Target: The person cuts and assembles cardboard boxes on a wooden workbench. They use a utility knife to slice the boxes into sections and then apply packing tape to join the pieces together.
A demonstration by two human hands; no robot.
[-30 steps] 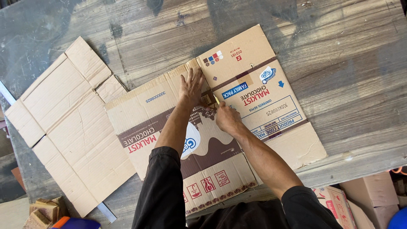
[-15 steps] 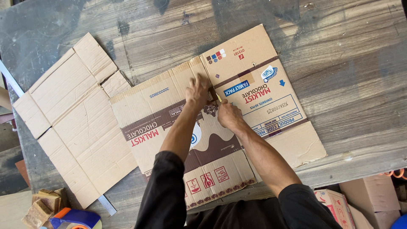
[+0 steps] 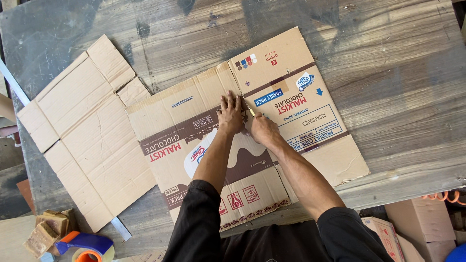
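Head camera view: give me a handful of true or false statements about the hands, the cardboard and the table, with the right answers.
1. The left hand lies flat on the printed cardboard box. True.
2. The right hand holds a thin yellowish tool against the cardboard. True.
3. The plain cardboard sheet lies to the right of the printed one. False: it lies to its left.
4. The tape dispenser sits on top of the printed box. False: it sits at the lower left, off the cardboard.
5. The wooden table bears both flattened boxes. True.
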